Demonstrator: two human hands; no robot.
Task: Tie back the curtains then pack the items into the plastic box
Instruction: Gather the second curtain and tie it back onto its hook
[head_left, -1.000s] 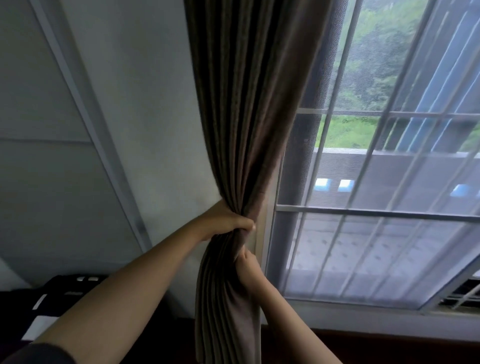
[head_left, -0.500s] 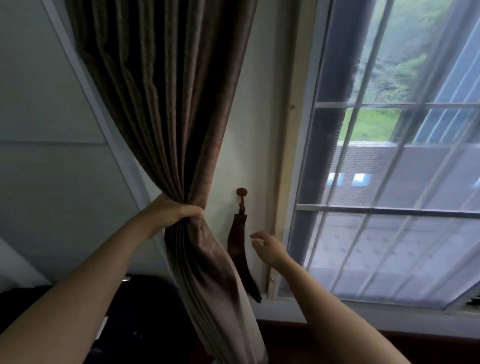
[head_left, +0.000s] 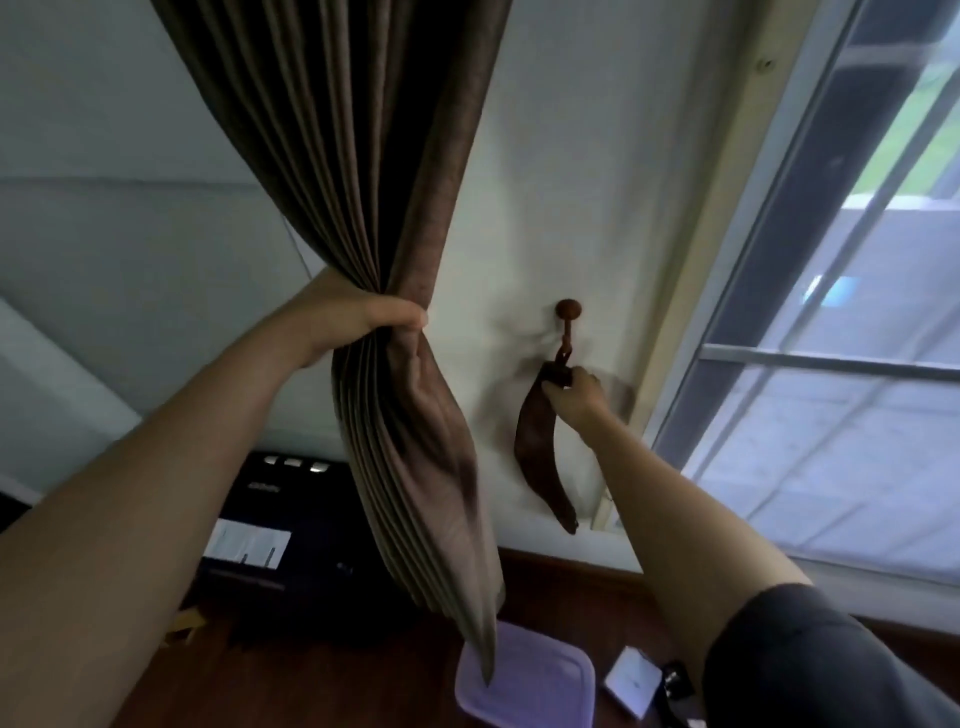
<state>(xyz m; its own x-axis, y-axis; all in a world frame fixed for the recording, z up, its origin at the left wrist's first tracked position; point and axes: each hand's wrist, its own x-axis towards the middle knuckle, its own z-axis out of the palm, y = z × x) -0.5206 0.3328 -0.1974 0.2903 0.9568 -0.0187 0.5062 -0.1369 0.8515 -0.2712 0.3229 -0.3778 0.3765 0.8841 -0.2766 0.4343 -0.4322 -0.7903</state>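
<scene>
Head view, the only one. Gathered brown pleated fabric curtain (head_left: 395, 322) bunched and clamped in the closed left hand (head_left: 353, 325), to the left of the round dark wooden wall knob (head_left: 568, 309) and well apart from it, with bare pale wall between. Dark brown fabric tieback strap (head_left: 540, 452) hanging straight down from that knob, long axis near vertical with a slight curve, lower tip pointing toward the window frame. Right hand (head_left: 576, 397) just below the knob, fingers pinched on the strap's upper end where it meets the small hook link. Right hand therefore far nearer the strap than the left, which is fully taken up with the curtain. Judged: next move turning on the sideways gap, either strap swung leftward from the knob around the bundle or bundle carried rightward toward the knob, loop end then returned to the knob. Far below the knob, on the dark wooden floor, pale lilac translucent plastic box lid (head_left: 524, 680), curtain tail hanging in front of it; small items beside it too blurred to name.
</scene>
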